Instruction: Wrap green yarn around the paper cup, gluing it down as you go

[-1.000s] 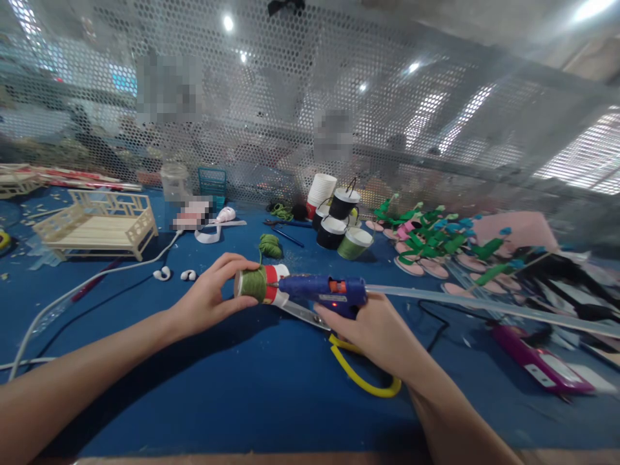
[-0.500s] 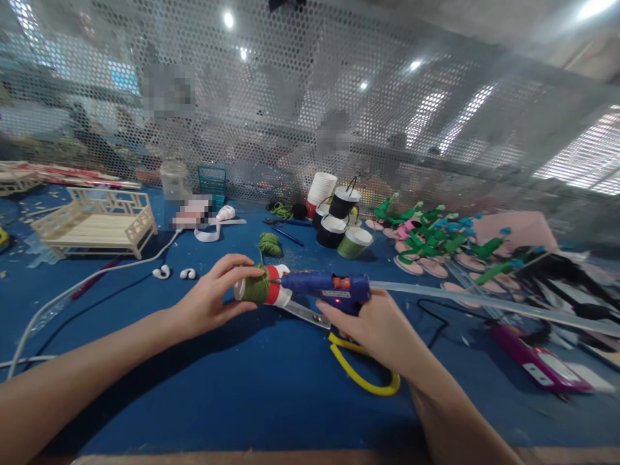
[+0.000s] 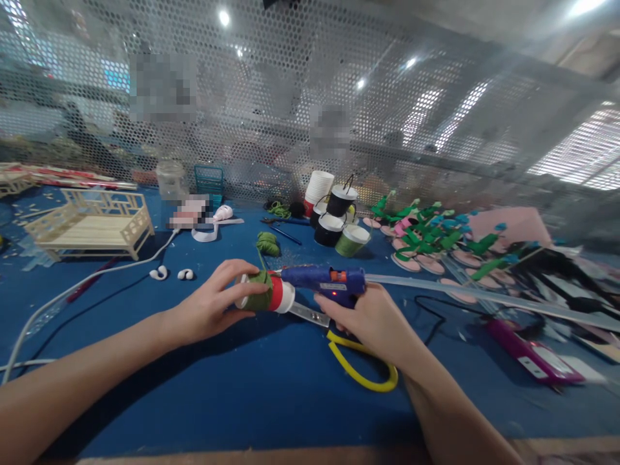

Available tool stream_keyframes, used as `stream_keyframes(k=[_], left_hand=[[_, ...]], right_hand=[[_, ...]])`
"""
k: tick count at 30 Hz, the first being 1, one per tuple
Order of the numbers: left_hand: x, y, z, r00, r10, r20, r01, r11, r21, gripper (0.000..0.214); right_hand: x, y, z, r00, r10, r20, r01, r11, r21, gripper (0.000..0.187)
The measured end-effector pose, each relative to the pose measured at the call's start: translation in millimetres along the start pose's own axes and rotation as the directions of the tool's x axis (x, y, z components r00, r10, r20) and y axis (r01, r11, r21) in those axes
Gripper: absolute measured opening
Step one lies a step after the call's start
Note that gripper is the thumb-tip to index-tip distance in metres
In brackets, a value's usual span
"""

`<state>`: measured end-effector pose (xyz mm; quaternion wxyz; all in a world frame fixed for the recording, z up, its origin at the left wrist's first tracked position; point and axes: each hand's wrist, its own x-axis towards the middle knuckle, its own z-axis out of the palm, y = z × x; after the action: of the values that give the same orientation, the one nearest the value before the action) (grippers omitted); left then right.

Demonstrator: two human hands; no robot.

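My left hand (image 3: 213,303) grips a small paper cup (image 3: 278,295) lying on its side, red and white and partly wrapped in green cord. My right hand (image 3: 371,320) is closed on a blue hot glue gun (image 3: 324,281), whose nozzle touches the cup where the green cord ends. A long clear glue stick (image 3: 460,294) sticks out of the gun's back toward the right. Yellow-handled scissors (image 3: 358,371) lie on the blue table under my right hand. A bundle of green cord (image 3: 268,244) rests just behind the cup.
Behind stand stacked cups (image 3: 318,187), black and green wrapped cups (image 3: 339,229), and green and pink craft flowers (image 3: 426,236). A wooden miniature bench (image 3: 92,223) is at the left, a white cable (image 3: 87,281) crosses the table, a purple tool (image 3: 527,352) lies at right. A perforated metal screen (image 3: 310,97) walls the back.
Both hands with the cup and glue gun have sunk slightly toward the table. The cup has turned, and more green cord covers its end under my left fingers.
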<state>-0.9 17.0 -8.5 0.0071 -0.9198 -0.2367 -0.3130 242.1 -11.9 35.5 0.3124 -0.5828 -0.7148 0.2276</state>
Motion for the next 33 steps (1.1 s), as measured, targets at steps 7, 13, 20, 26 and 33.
stream_keyframes(k=[7,13,20,26,33], left_hand=[[-0.4,-0.5,-0.3,0.999,-0.036,0.022,0.037,0.999,-0.032,0.031],[-0.5,-2.9,0.1,0.985,-0.172,-0.006,0.169,0.974,-0.151,0.035],[0.7,-4.8,0.5,0.951,-0.309,-0.025,0.292,0.919,-0.264,0.036],[-0.4,-7.4,4.4,0.912,-0.409,-0.029,0.368,0.849,-0.379,0.036],[0.9,-6.4,5.0,0.886,-0.464,0.013,0.423,0.795,-0.434,0.036]], right_hand=[[-0.2,0.4,-0.3,0.999,-0.041,-0.003,0.041,0.999,-0.009,0.015],[-1.3,0.7,-0.4,0.998,-0.069,0.008,0.069,0.998,0.001,0.014],[-2.3,0.3,1.0,0.995,-0.096,0.031,0.097,0.995,-0.021,0.018],[-3.4,3.3,3.1,0.992,-0.109,0.058,0.110,0.994,-0.019,0.020],[-2.3,4.1,3.9,0.986,-0.153,0.058,0.154,0.988,-0.001,0.016]])
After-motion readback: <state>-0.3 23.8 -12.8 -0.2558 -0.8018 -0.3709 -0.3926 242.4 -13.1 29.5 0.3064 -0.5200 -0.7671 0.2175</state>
